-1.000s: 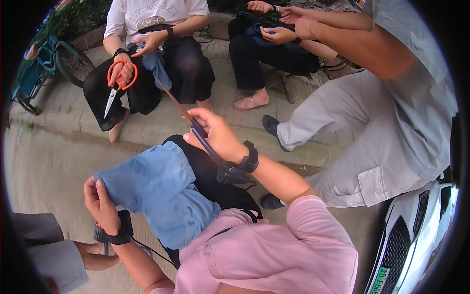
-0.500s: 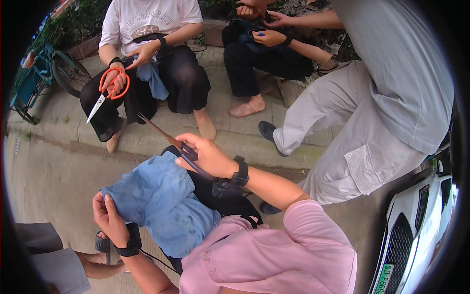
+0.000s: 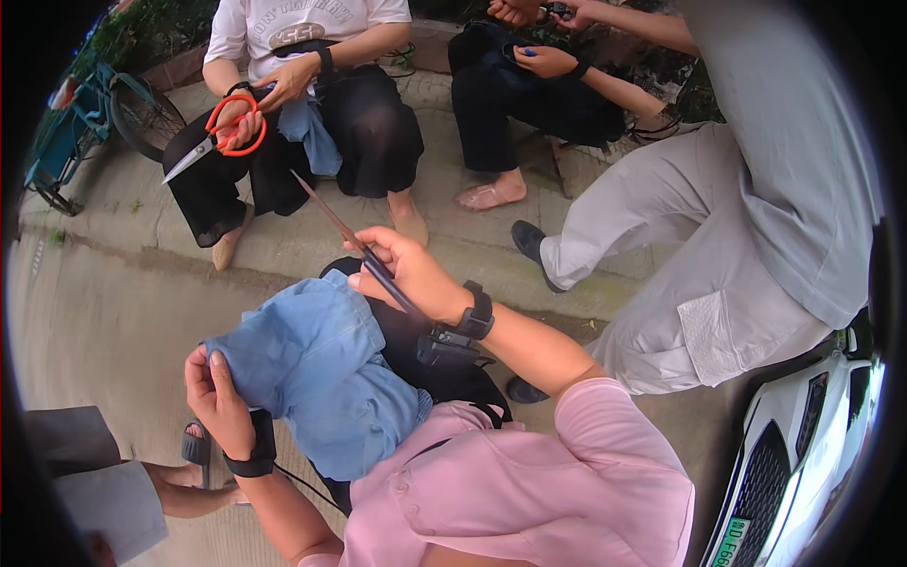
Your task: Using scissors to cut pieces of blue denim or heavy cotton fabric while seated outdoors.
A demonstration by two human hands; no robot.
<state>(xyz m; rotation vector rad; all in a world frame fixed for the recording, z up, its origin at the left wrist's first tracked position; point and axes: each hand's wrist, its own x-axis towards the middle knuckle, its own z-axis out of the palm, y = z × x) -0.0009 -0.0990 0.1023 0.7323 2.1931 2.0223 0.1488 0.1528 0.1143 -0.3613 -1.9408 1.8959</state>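
A light blue denim garment lies across my lap. My left hand pinches its left edge between thumb and fingers. Above the cloth my right hand grips a pair of scissors by the dark handles. The narrow brownish blades point up and to the left, apart from the garment, and look closed together. Black straps with small devices circle both my wrists.
Across from me a seated person holds red-handled scissors and a blue cloth. Another seated person handles dark cloth. Someone in grey trousers stands at right, near a white car. A teal tricycle stands far left.
My right hand has turned the scissors, so the handles now show edge-on. My left hand keeps its pinch on the garment. The whole view has shifted slightly.
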